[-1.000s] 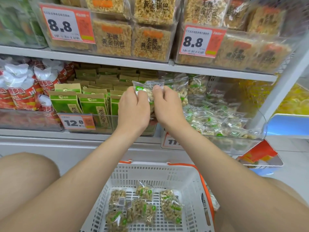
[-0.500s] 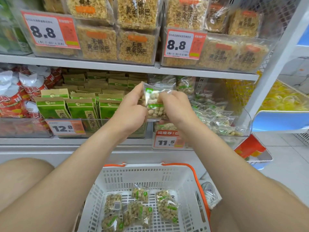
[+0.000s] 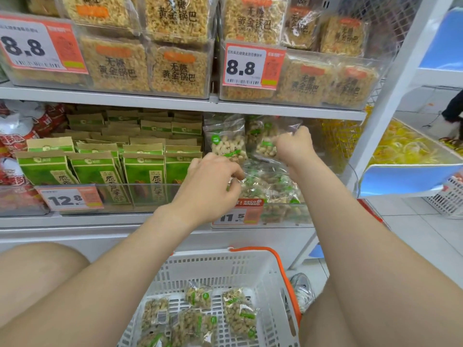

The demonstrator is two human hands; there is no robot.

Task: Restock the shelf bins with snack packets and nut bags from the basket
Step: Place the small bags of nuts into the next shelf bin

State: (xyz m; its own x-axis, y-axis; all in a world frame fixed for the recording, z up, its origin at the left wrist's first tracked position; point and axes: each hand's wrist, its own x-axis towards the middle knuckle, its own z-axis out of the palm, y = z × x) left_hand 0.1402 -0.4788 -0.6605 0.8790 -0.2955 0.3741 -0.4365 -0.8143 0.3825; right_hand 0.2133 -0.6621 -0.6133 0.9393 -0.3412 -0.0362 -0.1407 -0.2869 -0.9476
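Reaching into the clear plastic shelf bin [image 3: 285, 217], the right hand [image 3: 297, 146] pinches a transparent green-labelled nut bag [image 3: 265, 146] near the back. The left hand [image 3: 213, 179] curls its fingers against the heaped bags [image 3: 270, 186]; whether it grips one cannot be told. Spare nut bags [image 3: 239, 314] lie in the white slatted plastic basket [image 3: 220, 269] below.

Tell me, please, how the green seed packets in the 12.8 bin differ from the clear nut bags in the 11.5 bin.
The green seed packets are opaque, green and tan; the clear nut bags show their nuts. The seed packets stand upright in neat rows; the nut bags mostly lie heaped. Both sit side by side on the same shelf.
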